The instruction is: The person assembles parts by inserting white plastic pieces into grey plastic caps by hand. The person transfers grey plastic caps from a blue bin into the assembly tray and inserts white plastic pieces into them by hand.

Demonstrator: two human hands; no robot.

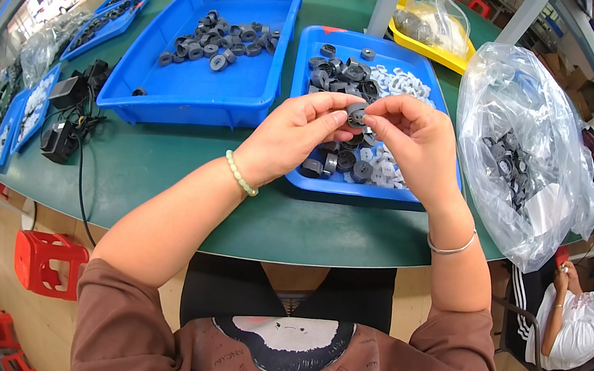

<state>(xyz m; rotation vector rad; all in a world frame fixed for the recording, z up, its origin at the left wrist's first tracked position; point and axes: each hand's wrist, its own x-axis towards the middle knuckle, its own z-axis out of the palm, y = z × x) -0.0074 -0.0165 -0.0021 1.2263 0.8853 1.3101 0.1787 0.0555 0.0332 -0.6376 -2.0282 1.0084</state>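
Observation:
Between my two hands is a small dark grey round plastic cap (356,113), held above the smaller blue tray (365,191). My left hand (291,131) pinches its left side with thumb and forefinger. From the other side, the thumb and fingertips of my right hand (417,135) are closed against the cap; whether they also hold a smaller piece is hidden. Beneath my hands the tray holds a heap of dark round caps (341,79) on its left and small white plastic pieces (404,85) on its right.
A larger blue tray (194,113) with similar dark caps stands to the left. A clear plastic bag (501,85) of dark parts lies to the right, a yellow tray (434,55) behind. Black power adapters (59,139) trail a cable. Metal posts rise at the back; another person (578,331) sits at right.

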